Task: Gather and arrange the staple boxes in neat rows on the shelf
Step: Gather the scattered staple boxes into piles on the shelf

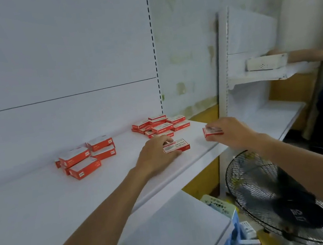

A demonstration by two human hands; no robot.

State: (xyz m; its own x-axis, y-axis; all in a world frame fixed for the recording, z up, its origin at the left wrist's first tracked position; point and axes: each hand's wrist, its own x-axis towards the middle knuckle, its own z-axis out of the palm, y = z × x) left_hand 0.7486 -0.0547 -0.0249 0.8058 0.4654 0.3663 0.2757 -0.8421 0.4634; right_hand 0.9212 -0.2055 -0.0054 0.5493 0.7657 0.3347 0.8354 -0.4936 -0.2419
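Red-and-white cardboard staple box [176,146] on white shelf [42,204]: grips it with left hand [157,154]; pinches second box [212,131] in right hand [230,132] (loose piles [85,156] behind).

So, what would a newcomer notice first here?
Two loose heaps of red staple boxes lie on the white shelf: the right heap by the back corner, the left heap apart from it. The left hand holds one box and the right hand another box near the front edge.
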